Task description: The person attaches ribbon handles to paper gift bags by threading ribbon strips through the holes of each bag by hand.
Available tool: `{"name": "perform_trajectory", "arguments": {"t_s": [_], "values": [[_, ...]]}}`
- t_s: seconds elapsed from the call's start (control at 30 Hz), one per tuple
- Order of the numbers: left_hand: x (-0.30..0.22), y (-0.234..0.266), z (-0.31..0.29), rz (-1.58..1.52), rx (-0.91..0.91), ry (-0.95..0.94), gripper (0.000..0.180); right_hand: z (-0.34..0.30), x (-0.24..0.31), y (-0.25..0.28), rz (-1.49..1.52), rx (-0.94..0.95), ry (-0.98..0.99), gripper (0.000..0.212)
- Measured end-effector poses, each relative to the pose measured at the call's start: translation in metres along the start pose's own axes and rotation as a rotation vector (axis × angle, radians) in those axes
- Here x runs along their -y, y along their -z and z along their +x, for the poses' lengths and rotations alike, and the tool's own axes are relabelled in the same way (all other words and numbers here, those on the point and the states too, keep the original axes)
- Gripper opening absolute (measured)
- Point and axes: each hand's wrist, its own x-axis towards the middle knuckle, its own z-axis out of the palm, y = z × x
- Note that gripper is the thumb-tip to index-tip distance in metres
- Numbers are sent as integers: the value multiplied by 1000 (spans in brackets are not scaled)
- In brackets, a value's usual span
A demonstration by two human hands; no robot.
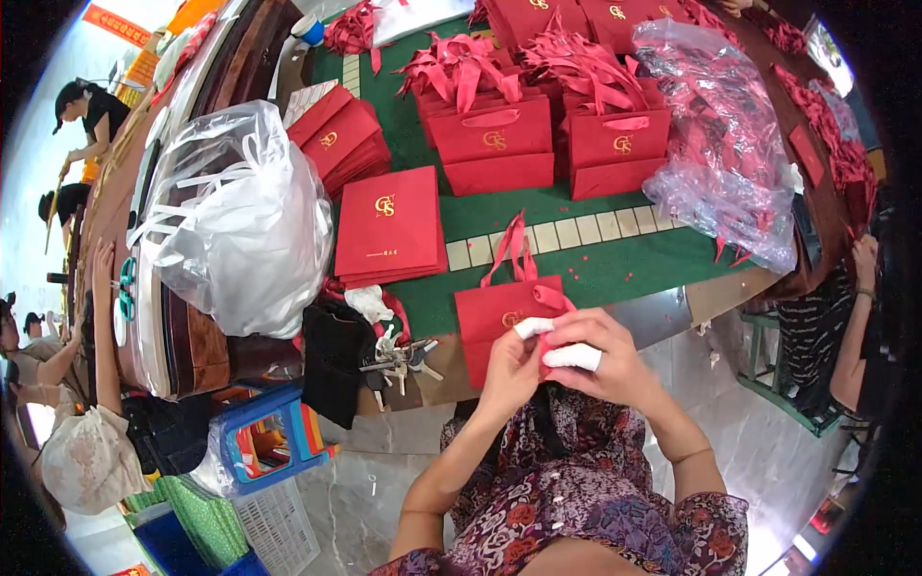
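Observation:
A red paper gift bag (477,310) with gold lettering lies at the table's near edge, directly in front of me. One loop of its red ribbon (517,252) stretches away over the green mat. Another stretch of ribbon curls up at the bag's right side and runs down into my fingers. My left hand (514,372) and my right hand (612,357) meet over the bag's lower right corner, both pinching the ribbon. White tape wraps fingers on both hands. The ribbon's end is mostly hidden between the fingertips.
A stack of flat red bags (389,226) lies left of centre, and standing bags (495,144) with ribbon handles fill the far side. Clear plastic sacks hold white ribbons (245,226) and red ribbons (715,144). Keys (399,360) and a black pouch (336,360) lie near my left.

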Motion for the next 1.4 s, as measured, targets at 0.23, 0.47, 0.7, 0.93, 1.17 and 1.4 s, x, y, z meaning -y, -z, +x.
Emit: {"name": "perform_trajectory", "arguments": {"t_s": [0.23, 0.47, 0.7, 0.93, 1.17, 1.4], "values": [[-14, 0, -6, 365, 112, -116, 34, -11, 7, 9, 156, -56, -225, 23], [-50, 49, 0, 1383, -336, -457, 43, 8, 15, 13, 64, 73, -511, 18], [-29, 40, 9, 1419, -232, -349, 42, 7, -1, -24, -111, 5, -430, 14], [-28, 20, 11, 1404, -185, -450, 34, -5, -15, -37, -128, -100, -573, 13], [-36, 22, 15, 1322, -97, -440, 22, -6, -13, -42, -176, -154, -504, 14], [-39, 22, 15, 1217, -90, -342, 14, -1, -8, -43, -63, -146, -611, 13]]}}
